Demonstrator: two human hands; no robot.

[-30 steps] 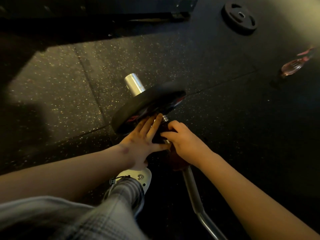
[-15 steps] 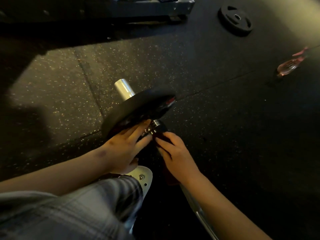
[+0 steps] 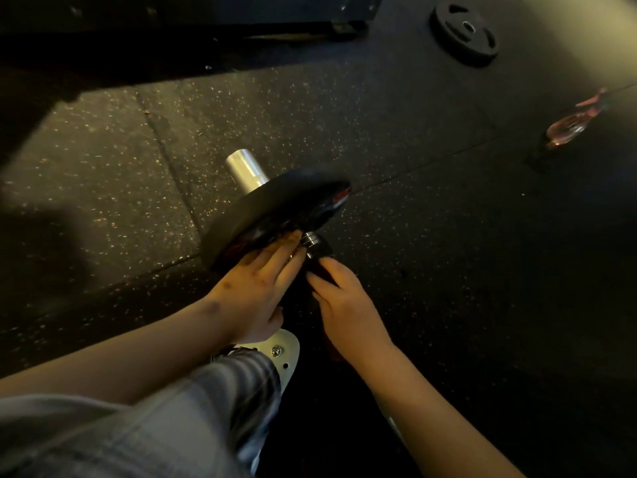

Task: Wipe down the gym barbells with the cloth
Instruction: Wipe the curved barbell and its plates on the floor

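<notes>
1. On the speckled rubber floor (image 3: 103,174), the barbell (image 3: 246,172) is lying at the centre of the view. Its bright sleeve end is pointing away from us and its shaft is running back toward our body.
2. A black plate (image 3: 275,212) is sitting on the sleeve, tilted, with its near face turning toward us.
3. We are laying our left hand (image 3: 255,288) flat against that near face, with the fingers straight and close together and gripping nothing.
4. We are curling our right hand (image 3: 344,301) round the dark cloth (image 3: 322,262), which is wrapping the shaft just behind the ribbed metal collar (image 3: 310,240). The fingertips of our two hands are lying just beside each other.
5. Part of the cloth is trailing below our right palm. It is reading as dark red in the dim light, and we cannot tell how far round the shaft it is reaching.
6. Our white shoe (image 3: 284,350) and checked trouser leg (image 3: 206,408) are filling the lower left, with the shoe sitting under our left wrist, just beside the shaft.
7. A loose weight plate (image 3: 463,34) is lying flat at the upper right, well apart from the barbell. A pinkish bottle (image 3: 565,129) is lying on its side near the right edge, and a dark equipment frame (image 3: 275,12) is running along the top.
</notes>
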